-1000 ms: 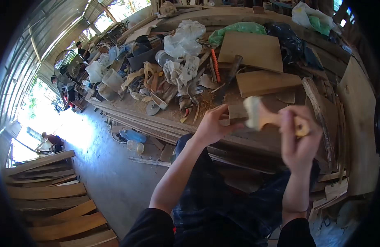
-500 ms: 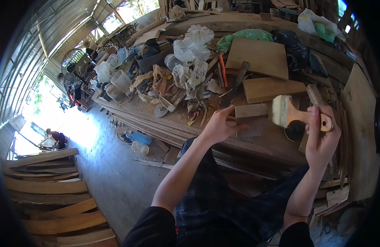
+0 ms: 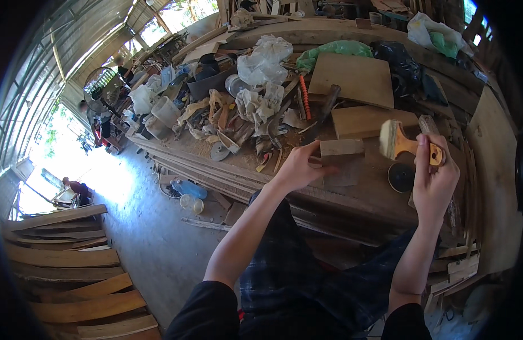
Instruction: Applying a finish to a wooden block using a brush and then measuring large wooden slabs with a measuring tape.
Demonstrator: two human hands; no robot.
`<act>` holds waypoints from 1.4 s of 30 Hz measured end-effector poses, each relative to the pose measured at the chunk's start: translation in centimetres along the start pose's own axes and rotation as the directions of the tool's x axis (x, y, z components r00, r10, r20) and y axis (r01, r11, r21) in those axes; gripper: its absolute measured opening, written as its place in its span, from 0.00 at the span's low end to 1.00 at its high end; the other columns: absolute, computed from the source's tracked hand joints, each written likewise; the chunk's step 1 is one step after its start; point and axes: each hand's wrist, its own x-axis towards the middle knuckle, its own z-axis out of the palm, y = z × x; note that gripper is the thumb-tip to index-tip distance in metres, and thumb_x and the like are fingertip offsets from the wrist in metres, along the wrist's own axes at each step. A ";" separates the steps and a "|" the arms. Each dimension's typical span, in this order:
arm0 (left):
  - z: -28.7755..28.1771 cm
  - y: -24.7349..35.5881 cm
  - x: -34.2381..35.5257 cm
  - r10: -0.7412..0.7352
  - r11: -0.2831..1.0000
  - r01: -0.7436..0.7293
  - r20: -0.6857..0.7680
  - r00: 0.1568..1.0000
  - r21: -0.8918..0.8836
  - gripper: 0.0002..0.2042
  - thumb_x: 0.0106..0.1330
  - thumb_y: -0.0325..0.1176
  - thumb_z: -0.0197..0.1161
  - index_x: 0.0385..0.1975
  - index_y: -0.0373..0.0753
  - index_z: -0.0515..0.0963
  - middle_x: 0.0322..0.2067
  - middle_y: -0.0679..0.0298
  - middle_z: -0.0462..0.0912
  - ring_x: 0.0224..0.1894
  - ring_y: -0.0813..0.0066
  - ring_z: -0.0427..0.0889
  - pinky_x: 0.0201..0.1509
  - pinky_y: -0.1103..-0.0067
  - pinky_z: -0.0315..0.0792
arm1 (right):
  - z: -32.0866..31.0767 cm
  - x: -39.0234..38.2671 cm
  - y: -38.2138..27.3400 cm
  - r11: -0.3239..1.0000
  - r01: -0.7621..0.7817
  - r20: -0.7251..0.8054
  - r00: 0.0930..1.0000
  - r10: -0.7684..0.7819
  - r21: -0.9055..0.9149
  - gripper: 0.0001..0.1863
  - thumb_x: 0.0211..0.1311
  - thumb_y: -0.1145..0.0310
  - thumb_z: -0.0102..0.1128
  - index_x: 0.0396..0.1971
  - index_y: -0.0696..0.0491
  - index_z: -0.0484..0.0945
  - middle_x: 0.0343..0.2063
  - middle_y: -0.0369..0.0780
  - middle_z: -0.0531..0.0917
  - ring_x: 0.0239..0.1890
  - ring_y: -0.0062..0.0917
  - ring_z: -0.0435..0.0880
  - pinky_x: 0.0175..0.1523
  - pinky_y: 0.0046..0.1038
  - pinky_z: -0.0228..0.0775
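My right hand grips the orange wooden handle of a wide paintbrush, held up over the bench with its pale bristles toward the left. At the near edge of the workbench, my left hand holds the left side of a wooden block between thumb and fingers; some fingertips are hidden behind it. The bristles are apart from the block. Below the brush, a round black disc lies on the bench. Beyond the block are flat wooden boards and a dark hammer-like tool.
Plastic bags, rags, tubs and an orange spiral drill bit clutter the bench's far left. A tall panel leans at the right. Curved planks are stacked at lower left. Other people are far off at left.
My right hand has shifted slightly left and up, and the brush has tilted, showing more of the black disc. My left hand stays on the block, almost still.
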 end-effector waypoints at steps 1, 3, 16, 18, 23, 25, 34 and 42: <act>0.1 0.1 0.0 0.003 1.000 -0.003 0.004 1.000 -0.009 0.30 0.59 0.40 0.81 0.59 0.35 0.79 0.48 0.59 0.89 0.49 0.71 0.89 0.57 0.73 0.82 | -0.3 0.0 0.1 1.000 0.007 0.013 1.000 -0.007 -0.007 0.11 0.79 0.63 0.57 0.40 0.55 0.82 0.29 0.36 0.86 0.25 0.17 0.84 0.27 0.17 0.69; 0.2 0.3 0.0 -0.043 0.999 0.043 0.014 0.999 -0.009 0.29 0.59 0.39 0.81 0.59 0.35 0.79 0.49 0.58 0.89 0.50 0.71 0.88 0.57 0.73 0.82 | 0.8 -0.6 -0.9 0.996 0.049 0.008 0.999 -0.050 0.069 0.08 0.77 0.65 0.59 0.43 0.53 0.82 0.28 0.37 0.85 0.24 0.21 0.84 0.27 0.20 0.72; 0.3 0.0 -0.9 -0.026 0.997 0.026 0.002 1.000 -0.068 0.30 0.59 0.42 0.81 0.56 0.33 0.78 0.48 0.55 0.89 0.49 0.66 0.89 0.56 0.73 0.81 | 2.4 -1.3 -4.8 0.988 0.156 0.071 0.985 -0.156 0.005 0.05 0.69 0.73 0.64 0.34 0.54 0.76 0.24 0.39 0.82 0.23 0.31 0.85 0.28 0.29 0.73; 0.4 0.3 -0.9 -0.035 0.998 0.035 -0.004 0.999 -0.053 0.29 0.59 0.42 0.81 0.55 0.33 0.79 0.47 0.55 0.89 0.48 0.65 0.89 0.56 0.72 0.81 | 2.3 -1.5 -5.0 0.987 0.158 0.052 0.986 -0.160 0.037 0.04 0.69 0.73 0.64 0.34 0.55 0.77 0.25 0.39 0.83 0.23 0.31 0.85 0.28 0.29 0.74; 0.7 -0.2 -0.9 0.005 0.998 -0.007 -0.030 1.000 -0.061 0.24 0.60 0.34 0.77 0.55 0.34 0.79 0.45 0.55 0.89 0.47 0.66 0.90 0.55 0.72 0.82 | 3.5 -2.4 -6.2 0.973 0.100 0.125 0.984 -0.128 0.208 0.05 0.68 0.74 0.65 0.38 0.55 0.77 0.26 0.41 0.84 0.25 0.32 0.86 0.29 0.30 0.76; 0.9 -0.4 -0.9 0.028 0.995 -0.032 -0.039 0.999 -0.095 0.23 0.61 0.30 0.75 0.56 0.34 0.78 0.45 0.56 0.89 0.47 0.67 0.90 0.55 0.73 0.82 | 4.1 -2.7 -6.2 0.971 0.093 0.159 0.979 -0.130 0.219 0.06 0.68 0.73 0.66 0.40 0.55 0.77 0.27 0.41 0.84 0.25 0.32 0.87 0.29 0.31 0.76; 1.1 -1.3 -1.0 0.052 0.994 -0.060 -0.083 0.995 -0.091 0.23 0.59 0.23 0.67 0.57 0.34 0.79 0.43 0.56 0.89 0.47 0.67 0.90 0.53 0.74 0.83 | 5.0 -2.6 -5.0 0.954 0.010 0.200 0.977 -0.073 0.301 0.10 0.65 0.67 0.73 0.38 0.51 0.78 0.25 0.38 0.84 0.21 0.30 0.84 0.25 0.28 0.73; 0.9 0.0 -0.8 -0.037 0.999 0.036 -0.035 0.999 -0.027 0.25 0.60 0.34 0.78 0.57 0.36 0.80 0.44 0.57 0.90 0.46 0.68 0.91 0.53 0.73 0.83 | 4.0 -1.8 -3.6 0.975 -0.056 0.274 0.962 -0.005 0.215 0.06 0.66 0.68 0.70 0.35 0.51 0.81 0.21 0.38 0.85 0.20 0.26 0.86 0.25 0.26 0.73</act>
